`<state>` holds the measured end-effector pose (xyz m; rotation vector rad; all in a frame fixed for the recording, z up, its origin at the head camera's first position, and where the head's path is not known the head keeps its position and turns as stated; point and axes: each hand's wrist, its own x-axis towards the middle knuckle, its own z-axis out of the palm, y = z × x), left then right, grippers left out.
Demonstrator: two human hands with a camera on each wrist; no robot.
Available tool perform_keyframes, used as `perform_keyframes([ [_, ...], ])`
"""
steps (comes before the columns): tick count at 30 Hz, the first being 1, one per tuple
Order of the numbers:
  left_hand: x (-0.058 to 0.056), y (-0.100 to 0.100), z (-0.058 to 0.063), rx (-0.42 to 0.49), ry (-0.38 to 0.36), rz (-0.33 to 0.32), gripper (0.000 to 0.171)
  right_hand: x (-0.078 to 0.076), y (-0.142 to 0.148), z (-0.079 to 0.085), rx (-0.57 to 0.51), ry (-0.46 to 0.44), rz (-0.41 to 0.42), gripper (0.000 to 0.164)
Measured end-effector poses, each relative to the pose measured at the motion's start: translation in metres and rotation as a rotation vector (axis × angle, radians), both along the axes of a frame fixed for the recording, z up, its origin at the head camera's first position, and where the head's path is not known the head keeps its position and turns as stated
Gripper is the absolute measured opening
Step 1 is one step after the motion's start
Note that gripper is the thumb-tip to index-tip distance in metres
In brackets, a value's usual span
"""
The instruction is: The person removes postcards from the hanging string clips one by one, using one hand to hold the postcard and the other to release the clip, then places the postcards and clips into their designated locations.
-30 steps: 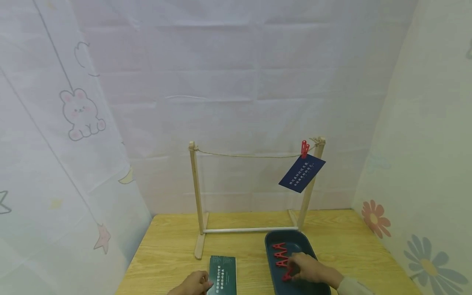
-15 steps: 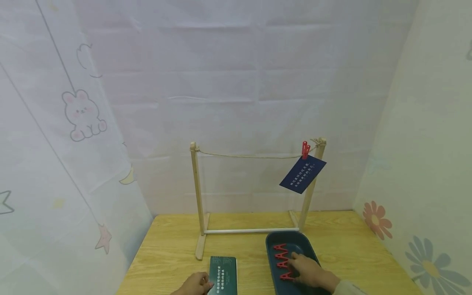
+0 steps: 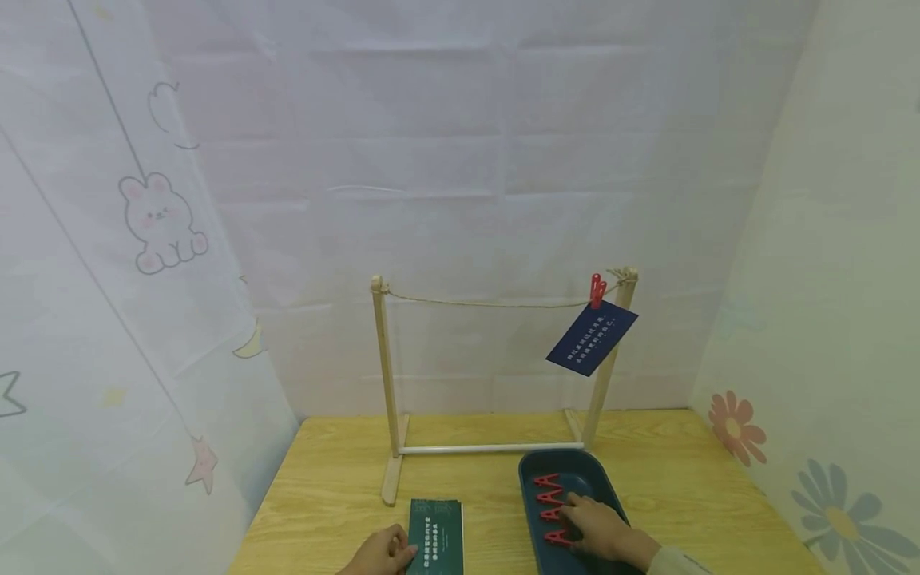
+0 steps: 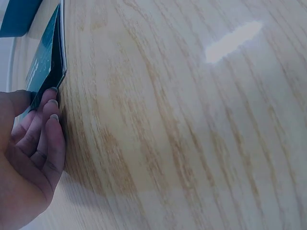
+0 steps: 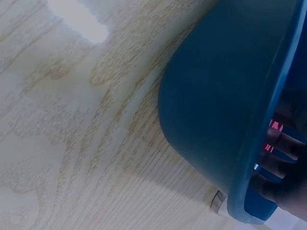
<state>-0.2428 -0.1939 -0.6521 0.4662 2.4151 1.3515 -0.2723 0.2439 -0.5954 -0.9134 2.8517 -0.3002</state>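
Note:
My left hand [image 3: 382, 553] pinches the near left edge of a stack of dark green printed cards [image 3: 440, 531]. In the left wrist view the thumb lies on top of the cards [image 4: 44, 62] and the fingertips are at their lower edge, with a dark gap between layers. Inside the dark blue tray [image 3: 528, 511], my right hand [image 3: 598, 525] has its fingertips right at the nearer of several red clothespins [image 3: 549, 497], which lie in a column. Past the tray wall, the right wrist view shows spread fingers with bits of red clothespin [image 5: 275, 125] between them.
Behind stands a wooden frame [image 3: 386, 367] with a string [image 3: 474, 304] across its top. A navy card [image 3: 592, 339] hangs tilted from it near the right post by a red clothespin [image 3: 597, 292]. Patterned cloth [image 3: 467, 200] encloses the table [image 3: 331, 471].
The nearest clothespin, tilted under my right fingers a second ago, now lies in line with the others. My right fingers have shifted slightly; the left hand keeps its hold on the cards.

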Motion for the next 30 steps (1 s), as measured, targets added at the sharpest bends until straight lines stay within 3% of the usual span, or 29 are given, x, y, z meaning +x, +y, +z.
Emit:
perform_keyframes([
  [13,0.000,0.006,-0.003,-0.087,0.056,0.100,0.025,0.000,0.001,-0.001,0.017,0.000,-0.019,0.037],
  [18,0.001,0.009,-0.004,-0.116,0.082,0.124,0.029,0.001,0.009,0.002,-0.089,-0.026,0.022,0.033],
  [24,0.003,0.009,-0.006,-0.122,0.101,0.157,0.031,0.000,0.014,0.010,-0.331,0.135,0.101,0.011],
  [30,-0.002,0.012,0.000,-0.137,0.070,0.194,0.030,-0.003,0.016,0.022,-0.441,0.310,0.069,0.013],
])
